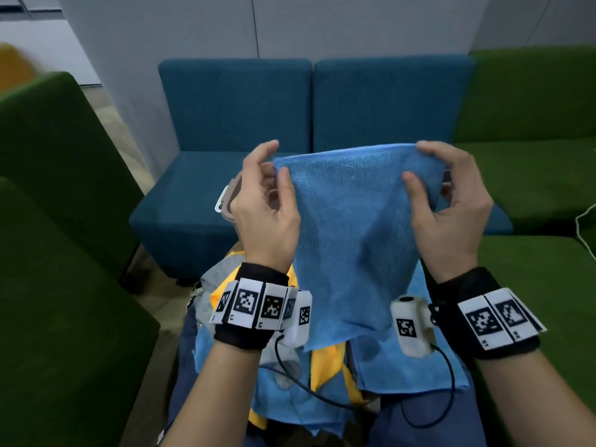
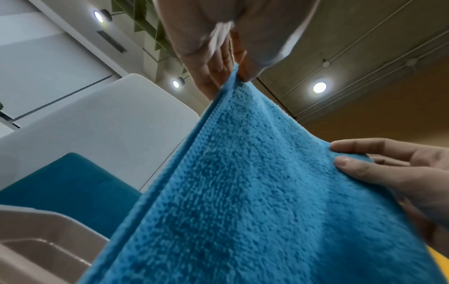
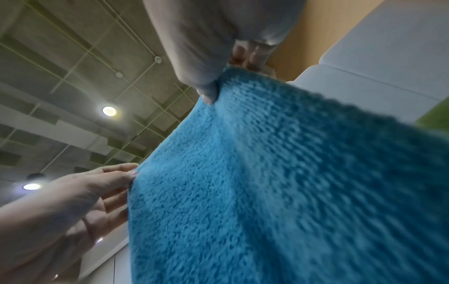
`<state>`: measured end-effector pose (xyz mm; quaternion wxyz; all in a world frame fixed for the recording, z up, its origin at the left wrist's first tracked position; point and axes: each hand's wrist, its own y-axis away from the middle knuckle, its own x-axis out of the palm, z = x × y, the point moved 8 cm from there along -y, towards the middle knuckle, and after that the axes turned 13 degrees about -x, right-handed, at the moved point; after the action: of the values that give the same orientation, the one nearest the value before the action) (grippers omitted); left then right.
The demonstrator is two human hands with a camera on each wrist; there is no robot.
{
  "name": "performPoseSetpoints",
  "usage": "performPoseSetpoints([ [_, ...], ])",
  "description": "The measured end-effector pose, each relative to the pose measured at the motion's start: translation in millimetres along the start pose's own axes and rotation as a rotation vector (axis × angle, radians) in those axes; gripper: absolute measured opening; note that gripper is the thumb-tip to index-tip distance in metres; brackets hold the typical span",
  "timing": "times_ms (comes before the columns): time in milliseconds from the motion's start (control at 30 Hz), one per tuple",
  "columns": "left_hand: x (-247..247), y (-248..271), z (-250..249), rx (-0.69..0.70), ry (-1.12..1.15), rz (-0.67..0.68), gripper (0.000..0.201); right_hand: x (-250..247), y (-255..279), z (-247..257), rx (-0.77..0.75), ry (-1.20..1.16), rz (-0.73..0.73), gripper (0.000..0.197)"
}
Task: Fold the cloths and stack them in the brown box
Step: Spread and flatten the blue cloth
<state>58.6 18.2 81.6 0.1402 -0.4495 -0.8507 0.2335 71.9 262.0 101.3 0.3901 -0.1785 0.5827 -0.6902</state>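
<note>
A blue terry cloth (image 1: 351, 240) hangs in the air in front of me, held by its top edge. My left hand (image 1: 274, 175) pinches the top left corner between thumb and fingers. My right hand (image 1: 422, 169) pinches the top right corner the same way. In the left wrist view the blue cloth (image 2: 255, 192) fills the frame, and my right hand (image 2: 379, 165) shows at its far edge. The brown box (image 1: 229, 196) sits behind the cloth on the blue seat, mostly hidden; its rim (image 2: 48, 230) shows in the left wrist view.
More blue, yellow (image 1: 325, 362) and grey cloths (image 1: 213, 279) lie in a heap on my lap. A blue sofa (image 1: 316, 104) stands ahead, a green armchair (image 1: 54, 204) at the left, and green seating (image 1: 535, 156) at the right.
</note>
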Motion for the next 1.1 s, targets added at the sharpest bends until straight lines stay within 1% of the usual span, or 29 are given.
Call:
performPoseSetpoints([
  [67, -1.3, -2.6, 7.7, -0.003, -0.036, -0.005, 0.026, 3.6, 1.8, -2.2, 0.035, -0.026, 0.054, 0.033],
  [167, -3.2, -4.0, 16.5, 0.014, -0.075, -0.006, 0.021, 7.6, 6.0, -7.8, 0.09, -0.029, 0.098, 0.028],
  [233, -1.5, -2.4, 13.6, 0.032, -0.099, -0.002, 0.02, 9.5, 7.6, -12.7, 0.122, -0.021, 0.115, 0.025],
  [300, 4.5, 1.4, 7.2, 0.046, -0.105, 0.02, 0.022, 12.9, 8.0, -16.7, 0.158, -0.004, 0.163, 0.034],
  [367, 16.3, 8.6, -6.2, 0.078, -0.118, 0.08, 0.024, 21.2, 7.9, -10.0, 0.151, 0.057, 0.276, 0.049],
  [433, 37.0, 23.4, -20.9, 0.145, -0.143, 0.246, 0.03, 37.9, 8.1, 11.4, 0.03, 0.119, 0.453, 0.056],
  [467, 48.1, 32.3, -25.3, 0.171, -0.152, 0.352, 0.037, 48.0, 11.3, 21.4, -0.037, 0.106, 0.534, 0.054],
  [500, 56.0, 39.4, -26.0, 0.179, -0.162, 0.436, 0.045, 56.3, 15.3, 27.0, -0.072, 0.061, 0.588, 0.05],
  [533, 59.5, 43.8, -23.9, 0.174, -0.171, 0.478, 0.05, 61.2, 18.1, 27.9, -0.078, -0.005, 0.609, 0.044],
  [567, 58.9, 45.1, -20.2, 0.165, -0.176, 0.479, 0.048, 63.6, 21.1, 25.3, -0.072, -0.072, 0.619, 0.036],
  [633, 52.4, 42.3, -15.0, 0.143, -0.181, 0.437, 0.033, 65.2, 29.3, 16.7, -0.044, -0.157, 0.662, 0.033],
  [667, 50.3, 41.0, -12.5, 0.114, -0.176, 0.445, 0.031, 64.8, 32.1, 12.9, -0.022, -0.174, 0.678, 0.03],
  [700, 50.2, 39.8, -8.8, 0.065, -0.163, 0.479, 0.041, 63.4, 32.2, 10.7, -0.009, -0.172, 0.672, 0.026],
  [733, 52.3, 39.5, -2.2, 0.005, -0.16, 0.537, 0.058, 60.4, 29.1, 10.5, -0.01, -0.161, 0.641, 0.022],
  [767, 55.1, 40.0, 5.9, -0.04, -0.182, 0.6, 0.07, 56.3, 24.6, 10.8, -0.016, -0.145, 0.594, 0.019],
  [800, 58.2, 42.2, 15.3, -0.056, -0.234, 0.66, 0.071, 51.7, 18.6, 10.8, -0.021, -0.132, 0.536, 0.018],
  [833, 61.6, 46.4, 28.2, -0.05, -0.305, 0.716, 0.062, 47.5, 12.2, 9.8, -0.022, -0.12, 0.477, 0.016],
  [867, 63.8, 51.6, 42.6, -0.046, -0.375, 0.766, 0.049, 43.8, 5.5, 7.9, -0.021, -0.109, 0.422, 0.015],
  [900, 64.7, 57.1, 58.0, -0.065, -0.428, 0.812, 0.04, 40.7, -1.5, 4.6, -0.013, -0.094, 0.37, 0.014],
  [967, 61.6, 70.1, 90.7, -0.163, -0.466, 0.888, 0.035, 33.3, -15.6, -6.8, 0.031, -0.063, 0.237, 0.014],
  [1033, 52.3, 76.1, 114.0, -0.235, -0.474, 0.891, 0.031, 20.3, -32.0, -22.6, 0.08, -0.022, 0.045, 0.018],
  [1100, 39.3, 72.1, 125.8, -0.287, -0.445, 0.859, 0.019, 7.0, -46.8, -36.7, 0.122, 0.052, -0.09, 0.023],
])
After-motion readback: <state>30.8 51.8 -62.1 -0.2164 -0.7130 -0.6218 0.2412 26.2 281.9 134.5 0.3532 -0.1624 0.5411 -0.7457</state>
